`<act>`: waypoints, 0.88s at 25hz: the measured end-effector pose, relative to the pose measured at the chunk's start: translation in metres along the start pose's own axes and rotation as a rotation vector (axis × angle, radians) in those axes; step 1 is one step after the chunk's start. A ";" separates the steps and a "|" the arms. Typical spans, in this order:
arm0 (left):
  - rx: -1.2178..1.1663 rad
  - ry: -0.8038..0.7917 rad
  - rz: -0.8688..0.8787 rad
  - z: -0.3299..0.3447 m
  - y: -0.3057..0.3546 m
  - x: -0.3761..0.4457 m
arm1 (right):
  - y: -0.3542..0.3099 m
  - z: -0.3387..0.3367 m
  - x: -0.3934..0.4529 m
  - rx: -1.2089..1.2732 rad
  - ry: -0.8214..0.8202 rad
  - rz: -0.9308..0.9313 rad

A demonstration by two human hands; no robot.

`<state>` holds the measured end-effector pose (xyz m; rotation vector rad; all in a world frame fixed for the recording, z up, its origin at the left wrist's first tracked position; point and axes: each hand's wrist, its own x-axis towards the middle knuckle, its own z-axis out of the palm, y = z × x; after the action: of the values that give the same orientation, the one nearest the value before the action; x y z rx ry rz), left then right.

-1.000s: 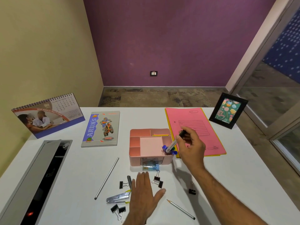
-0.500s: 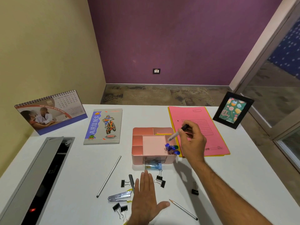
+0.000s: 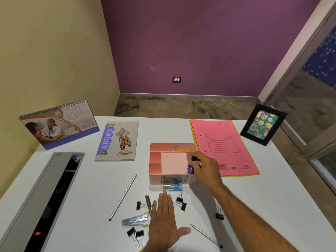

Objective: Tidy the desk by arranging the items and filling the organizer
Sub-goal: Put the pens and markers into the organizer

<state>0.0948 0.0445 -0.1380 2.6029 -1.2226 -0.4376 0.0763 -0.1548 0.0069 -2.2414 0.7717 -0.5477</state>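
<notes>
The pink desk organizer [image 3: 155, 157] stands mid-table with blue-capped pens [image 3: 190, 169] upright in its right compartment. My right hand [image 3: 207, 168] hovers over that compartment and pinches a marker [image 3: 193, 158]; only its black end shows between the fingers. Flat on the table, fingers straight, lies my left hand [image 3: 163, 220], just in front of the organizer. Around it lie several binder clips [image 3: 181, 202], a metal stapler [image 3: 134, 221], a black pen [image 3: 148, 204], a long silver rod [image 3: 123, 197] and a pencil [image 3: 206, 235].
A blue-capped tube [image 3: 172, 186] lies against the organizer's front. A notebook [image 3: 117, 140] and desk calendar [image 3: 58, 124] are at the back left, a pink folder [image 3: 221, 144] and photo frame [image 3: 262, 124] at the back right. An open cable tray [image 3: 45, 197] runs along the left.
My right hand has dropped lower over the organizer's right compartment, taking the marker down among the blue pens until most of it is hidden. My left hand has stayed flat.
</notes>
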 end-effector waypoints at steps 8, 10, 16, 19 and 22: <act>0.002 0.016 -0.016 0.003 -0.002 0.000 | 0.008 0.002 -0.005 -0.005 -0.078 0.001; -0.018 -0.009 -0.022 0.002 -0.001 0.000 | 0.009 -0.001 -0.006 0.023 -0.074 -0.019; -0.011 -0.035 -0.053 -0.005 0.002 0.000 | 0.022 -0.009 -0.020 0.281 0.302 0.234; 0.113 -0.016 0.005 -0.026 0.003 -0.003 | 0.033 -0.012 -0.037 0.396 0.487 0.477; 0.198 0.011 0.045 -0.041 0.002 -0.001 | 0.059 -0.002 -0.061 0.397 0.499 0.614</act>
<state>0.1077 0.0471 -0.0990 2.7295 -1.3833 -0.3074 0.0088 -0.1491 -0.0442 -1.4085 1.3933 -0.8662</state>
